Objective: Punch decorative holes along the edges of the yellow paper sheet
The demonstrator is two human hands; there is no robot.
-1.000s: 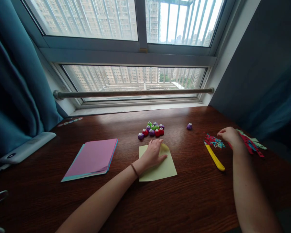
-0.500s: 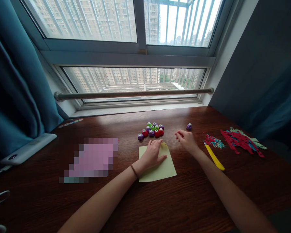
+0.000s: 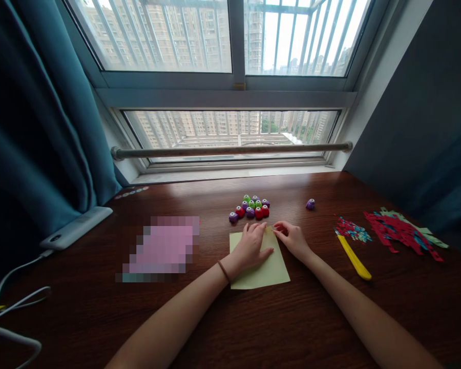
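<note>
A pale yellow-green sheet of paper (image 3: 271,269) lies on the brown table. My left hand (image 3: 251,247) rests flat on its upper part, fingers stretched toward the far edge and thumb out to the right. At the sheet's far right corner is my right hand (image 3: 292,240), its thumb and fingertips drawn together. Whatever those fingertips hold is too small to make out. Just beyond the paper stands a cluster of small purple, red and green bottle-like pieces (image 3: 250,212) with pale tops. One more purple piece (image 3: 310,204) stands apart, to the right.
To the right lie a yellow-handled knife (image 3: 354,257), a pile of tiny red and blue scraps (image 3: 353,229) and red cut paper strips (image 3: 401,233). On the left are a blurred pink item (image 3: 165,246), a white power bank-like device (image 3: 79,228) and white cables (image 3: 19,335).
My right hand has moved left, from beside the paper to its far right corner. My left hand stays on the sheet. The camera view has turned slightly left.
</note>
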